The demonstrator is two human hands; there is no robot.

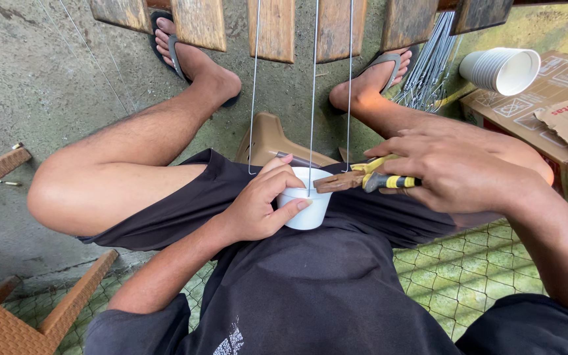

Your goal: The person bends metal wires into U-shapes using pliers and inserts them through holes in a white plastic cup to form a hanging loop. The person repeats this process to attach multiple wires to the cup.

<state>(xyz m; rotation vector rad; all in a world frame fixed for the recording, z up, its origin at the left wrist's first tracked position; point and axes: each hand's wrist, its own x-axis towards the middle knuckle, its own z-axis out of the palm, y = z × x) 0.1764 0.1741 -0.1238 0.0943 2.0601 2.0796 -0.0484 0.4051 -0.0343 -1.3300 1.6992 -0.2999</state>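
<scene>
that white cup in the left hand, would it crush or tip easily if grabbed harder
The white cup looks thin-walled and disposable, like the stack of cups on the cardboard box, so it probably dents under a firm squeeze. It is likely very light. The left hand wraps it loosely, and the thin wires running into it may steady it.

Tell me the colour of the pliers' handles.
Yellow and black on the pliers, in the head view.

Brown cardboard box [547, 98], far right
</scene>
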